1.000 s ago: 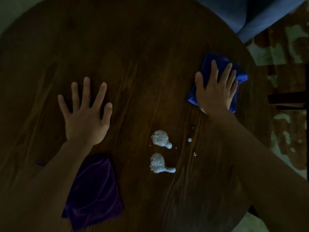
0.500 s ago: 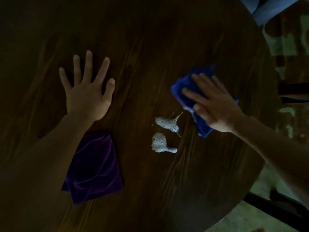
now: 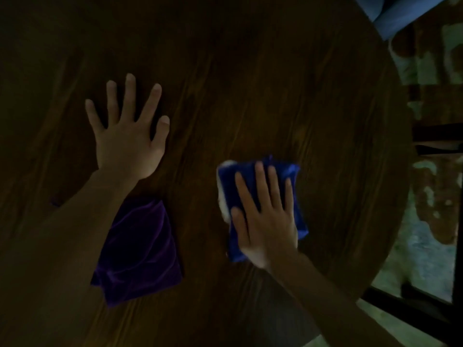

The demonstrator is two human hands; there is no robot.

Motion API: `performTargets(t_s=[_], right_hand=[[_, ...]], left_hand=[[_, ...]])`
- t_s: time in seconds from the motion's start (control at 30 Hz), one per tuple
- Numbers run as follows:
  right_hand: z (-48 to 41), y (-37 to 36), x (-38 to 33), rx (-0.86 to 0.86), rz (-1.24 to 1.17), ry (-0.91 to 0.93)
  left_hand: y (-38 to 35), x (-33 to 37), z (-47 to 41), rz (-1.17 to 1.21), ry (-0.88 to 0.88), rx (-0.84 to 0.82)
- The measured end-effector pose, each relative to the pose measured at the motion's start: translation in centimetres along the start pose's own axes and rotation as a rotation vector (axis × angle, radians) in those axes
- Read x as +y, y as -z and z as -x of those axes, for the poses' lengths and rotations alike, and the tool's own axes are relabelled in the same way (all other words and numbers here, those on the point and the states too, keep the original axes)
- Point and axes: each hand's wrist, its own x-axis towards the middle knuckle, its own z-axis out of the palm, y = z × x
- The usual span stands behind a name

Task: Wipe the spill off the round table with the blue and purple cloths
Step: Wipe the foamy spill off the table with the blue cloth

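My right hand [image 3: 265, 216] lies flat, fingers spread, pressing the blue cloth [image 3: 295, 204] onto the dark round wooden table [image 3: 275, 83]. White foam of the spill [image 3: 221, 199] shows only as a thin strip along the cloth's left edge; the rest is covered. My left hand [image 3: 127, 136] rests palm down with fingers apart on bare wood to the left, holding nothing. The purple cloth [image 3: 140, 251] lies crumpled on the table beside my left forearm, partly hidden under it.
The table's curved edge runs down the right side. Beyond it are a patterned floor [image 3: 431, 221], dark chair or table legs [image 3: 413, 304] and blue fabric [image 3: 400, 13] at the top right.
My right hand has slid the blue cloth down and left over both foam blobs, which are now covered. The left hand has stayed flat on the table.
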Motion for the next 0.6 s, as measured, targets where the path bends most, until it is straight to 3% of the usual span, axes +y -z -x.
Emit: performTargets(t_s=[0.13,0.23,0.43,0.47,0.6], right_hand=[[-7.9,2.9,4.6,0.094,0.002,-0.156],[-8.4,4.0,9.6,0.118,-0.001,-0.241],[2.4,0.9,11.0,0.025,0.082,0.058],[2.7,1.0,12.0,0.041,0.063,0.018],[-3.3,3.4,14.5,0.159,-0.045,-0.456]], left_hand=[[-0.1,0.1,0.0,-0.004,-0.004,-0.001],[-0.2,0.0,0.0,-0.002,-0.004,0.004],[-0.1,0.0,0.1,0.014,-0.011,0.005],[-0.1,0.0,0.1,0.010,-0.011,0.004],[-0.2,0.0,0.0,0.007,-0.007,-0.001]])
